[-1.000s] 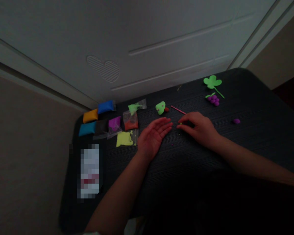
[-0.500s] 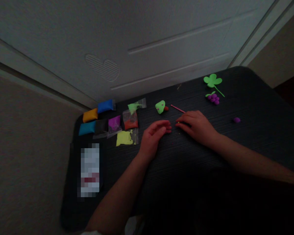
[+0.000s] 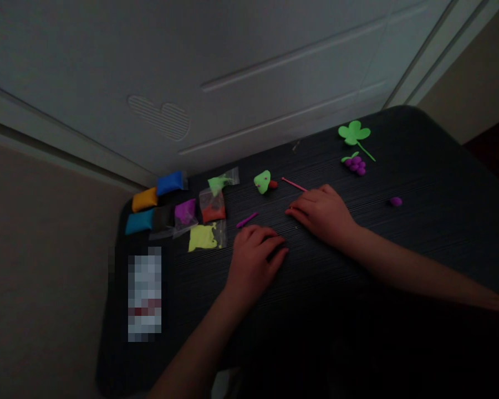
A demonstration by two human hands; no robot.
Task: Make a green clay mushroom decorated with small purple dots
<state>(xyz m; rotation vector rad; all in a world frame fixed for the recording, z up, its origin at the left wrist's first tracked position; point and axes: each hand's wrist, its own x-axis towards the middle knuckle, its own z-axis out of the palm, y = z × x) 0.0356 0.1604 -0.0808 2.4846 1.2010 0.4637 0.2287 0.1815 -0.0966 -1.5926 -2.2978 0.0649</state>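
My left hand point(image 3: 253, 257) rests palm down over the table, fingers apart and holding nothing. Just beyond its fingertips lies a slim purple modelling tool point(image 3: 247, 220). My right hand point(image 3: 322, 213) has thumb and forefinger pinched together on the tabletop. A tiny yellowish bit of clay point(image 3: 291, 208) shows at those fingertips, mostly hidden. A thin pink stick point(image 3: 294, 184) lies just behind the right hand. Between and beyond the hands sits a small clay figure point(image 3: 263, 182) with a light green, dotted top and a red stem.
Bags of coloured clay, including a yellow one point(image 3: 203, 237) and a blue one point(image 3: 170, 183), lie on the left of the dark table point(image 3: 316, 310). A green clay clover point(image 3: 353, 133), purple clay grapes point(image 3: 355, 164) and a purple lump point(image 3: 396, 201) are at right. A white panel stands behind.
My left hand has moved nearer and turned from a curled, sideways pose to palm down with fingers apart. The purple tool now shows beyond it. My right hand keeps its pinch.
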